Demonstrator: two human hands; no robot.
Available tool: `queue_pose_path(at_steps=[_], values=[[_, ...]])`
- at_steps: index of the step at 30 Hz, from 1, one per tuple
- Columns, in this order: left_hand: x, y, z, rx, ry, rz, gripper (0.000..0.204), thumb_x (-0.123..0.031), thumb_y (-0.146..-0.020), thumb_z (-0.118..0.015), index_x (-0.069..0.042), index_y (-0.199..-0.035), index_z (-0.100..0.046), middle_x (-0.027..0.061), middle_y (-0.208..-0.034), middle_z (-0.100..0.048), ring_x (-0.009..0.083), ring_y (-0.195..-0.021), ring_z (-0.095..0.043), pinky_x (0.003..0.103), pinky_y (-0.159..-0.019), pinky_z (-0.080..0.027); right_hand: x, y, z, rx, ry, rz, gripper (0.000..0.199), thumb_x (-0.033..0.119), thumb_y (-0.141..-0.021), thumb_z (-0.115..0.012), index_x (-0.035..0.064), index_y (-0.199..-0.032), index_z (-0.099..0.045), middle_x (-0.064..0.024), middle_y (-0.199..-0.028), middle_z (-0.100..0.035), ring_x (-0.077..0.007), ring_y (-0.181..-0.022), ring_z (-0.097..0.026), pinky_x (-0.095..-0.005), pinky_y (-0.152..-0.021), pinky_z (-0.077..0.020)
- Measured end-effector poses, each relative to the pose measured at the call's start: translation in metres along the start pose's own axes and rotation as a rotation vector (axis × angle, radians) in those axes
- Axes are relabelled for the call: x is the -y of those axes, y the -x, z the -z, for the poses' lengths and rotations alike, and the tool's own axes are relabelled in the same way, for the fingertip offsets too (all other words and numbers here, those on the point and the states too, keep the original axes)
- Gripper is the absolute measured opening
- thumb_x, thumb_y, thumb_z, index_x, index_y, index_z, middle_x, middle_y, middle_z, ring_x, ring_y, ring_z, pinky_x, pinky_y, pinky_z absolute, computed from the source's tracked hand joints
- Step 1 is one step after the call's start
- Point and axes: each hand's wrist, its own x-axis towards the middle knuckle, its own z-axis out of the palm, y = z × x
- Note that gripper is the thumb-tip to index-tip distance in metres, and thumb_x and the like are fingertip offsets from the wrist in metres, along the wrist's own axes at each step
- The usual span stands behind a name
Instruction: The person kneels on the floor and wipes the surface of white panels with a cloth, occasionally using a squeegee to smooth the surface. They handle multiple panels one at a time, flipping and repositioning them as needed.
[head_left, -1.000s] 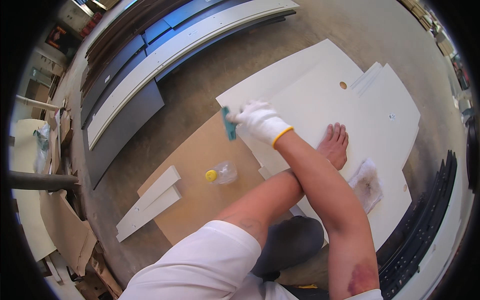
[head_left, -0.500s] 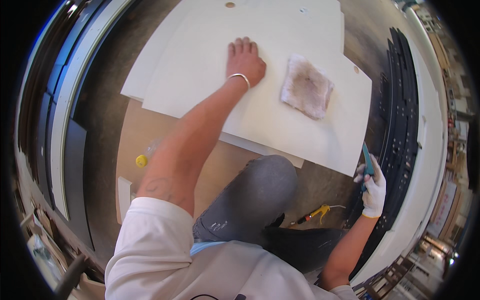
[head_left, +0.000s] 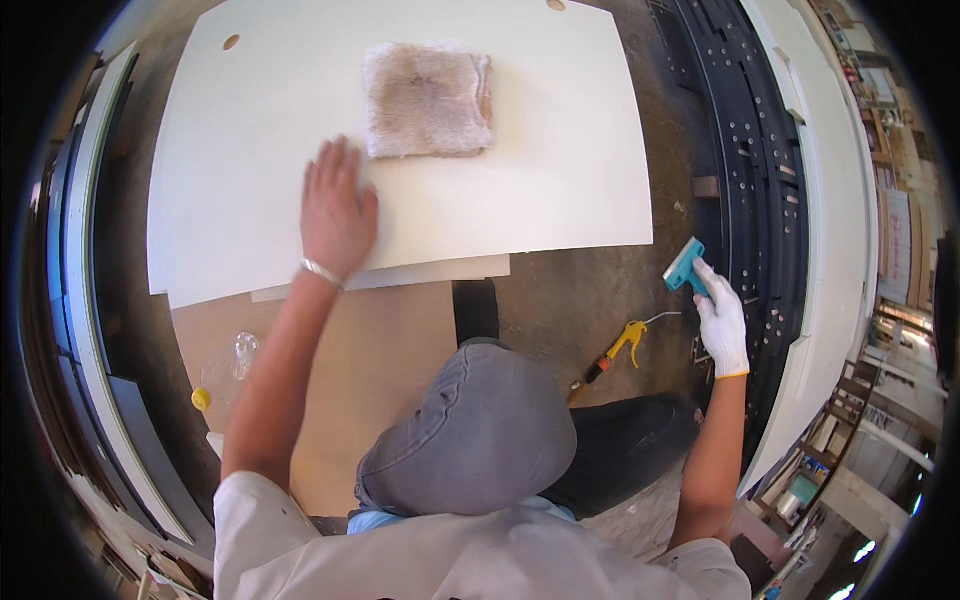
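One scraper (head_left: 684,266), one cloth (head_left: 428,100), one bottle (head_left: 226,372), one blow gun (head_left: 630,338).

And there goes the white board (head_left: 560,180), its far edge lost beyond the picture, the far right hole (head_left: 556,5) sliced through! The left hand (head_left: 338,215) blurs; the gloved right hand (head_left: 722,325) covers most of the handle of the teal scraper (head_left: 684,264); the knee (head_left: 475,430) blocks part of the brown board (head_left: 390,340).

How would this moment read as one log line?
left hand: bare, open over white board | right hand: gloved, holding teal scraper | cloth: on white board | yellow air gun: on floor
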Motion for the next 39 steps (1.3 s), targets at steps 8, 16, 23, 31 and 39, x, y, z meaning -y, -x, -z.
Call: queue_pose_path(at_steps=[8,16,23,31,39], values=[[-0.156,0.073,-0.020,0.334,0.086,-0.249,0.067,-0.008,-0.087,-0.061,0.002,-0.152,-0.047,0.0197,-0.165,-0.039,0.0320,-0.158,-0.031,0.051,-0.131,-0.020,0.008,-0.065,0.012,0.061,0.413,0.423,0.054,-0.004,-0.084,-0.070,0.0195,-0.133,-0.069,-0.0088,-0.100,-0.065,-0.0318,-0.096,-0.062,-0.0424,-0.088,-0.0481],[-0.150,0.058,-0.039,0.774,0.532,-0.636,0.040,-0.002,-0.077,-0.066,-0.003,-0.117,-0.071,0.0090,-0.097,-0.076,0.0314,-0.080,-0.071,0.041,-0.085,-0.057,-0.001,-0.104,0.013,0.168,0.546,0.636,0.055,-0.006,-0.083,-0.065,0.0241,-0.129,-0.071,-0.0057,-0.098,-0.066,-0.0281,-0.090,-0.061,-0.0408,-0.082,-0.0466],[-0.106,0.062,0.017,0.059,0.460,-0.189,0.051,0.014,-0.063,-0.052,0.002,-0.107,-0.073,0.0168,-0.098,-0.072,0.0352,-0.090,-0.067,0.046,-0.083,-0.052,0.033,-0.109,-0.003,0.305,0.682,0.510,0.055,-0.008,-0.084,-0.059,0.0216,-0.128,-0.072,-0.0073,-0.097,-0.063,-0.0282,-0.091,-0.058,-0.0397,-0.082,-0.0447],[-0.017,0.091,0.041,-0.043,-0.148,0.097,0.050,0.000,-0.095,-0.052,-0.002,-0.145,-0.059,0.0166,-0.155,-0.055,0.0389,-0.150,-0.043,0.052,-0.123,-0.031,0.059,-0.102,-0.014,0.187,0.564,0.695,0.059,-0.005,-0.081,-0.060,0.0247,-0.132,-0.069,-0.0061,-0.089,-0.055,-0.0274,-0.086,-0.056,-0.0409,-0.079,-0.0448],[0.003,0.129,0.034,-0.002,-0.231,0.236,0.070,-0.007,-0.094,-0.057,0.000,-0.160,-0.038,0.0200,-0.168,-0.037,0.0392,-0.159,-0.028,0.057,-0.129,-0.015,0.064,-0.091,-0.015,0.273,0.617,0.726,0.058,-0.007,-0.081,-0.059,0.0225,-0.129,-0.072,-0.0067,-0.091,-0.058,-0.0286,-0.089,-0.057,-0.0412,-0.080,-0.0449]])
